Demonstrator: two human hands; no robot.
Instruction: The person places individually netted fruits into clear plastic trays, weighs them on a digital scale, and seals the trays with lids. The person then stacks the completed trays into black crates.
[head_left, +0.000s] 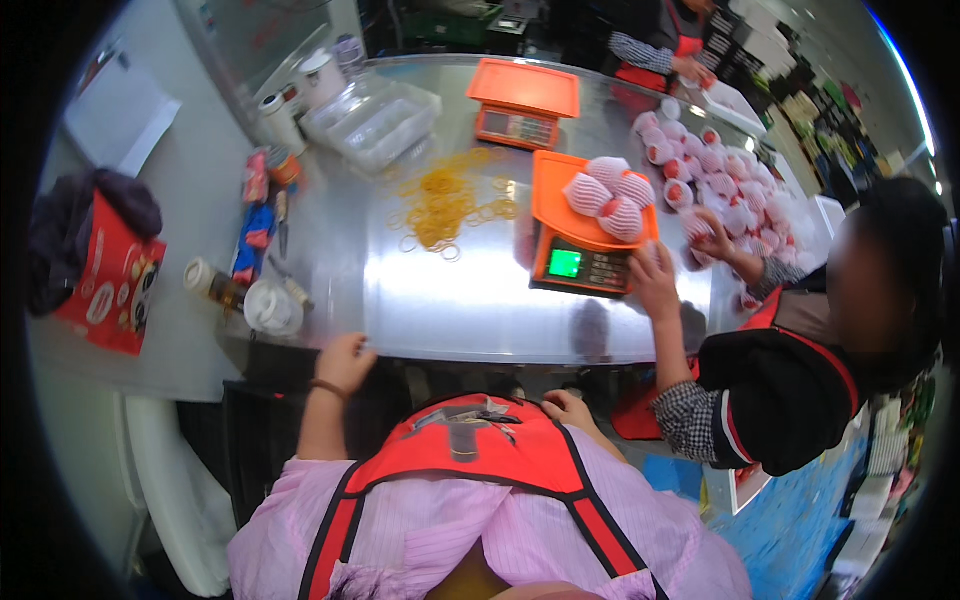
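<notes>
My left hand (346, 365) rests near the front edge of the metal table (450, 330), fingers curled, and I cannot tell if anything is in it. Beside my red apron (420, 450), my right hand (568, 409) hangs low with bent fingers, apparently empty. In front of me an orange digital scale (551, 202) with a lit green display carries several fruits in foam nets (621, 217). A co-worker's hand (654, 277) touches that scale's right side; the other hand (712, 236) is at a netted fruit. Yellow rubber bands (442, 199) lie in a loose pile left of the scale.
A second orange scale (525, 90) and a clear plastic tub (375, 124) stand farther back. Many netted fruits (720, 172) are heaped at the right. Bottles, a white jar (272, 307) and a knife (282, 225) lie left. Another person (664, 45) works at the far side.
</notes>
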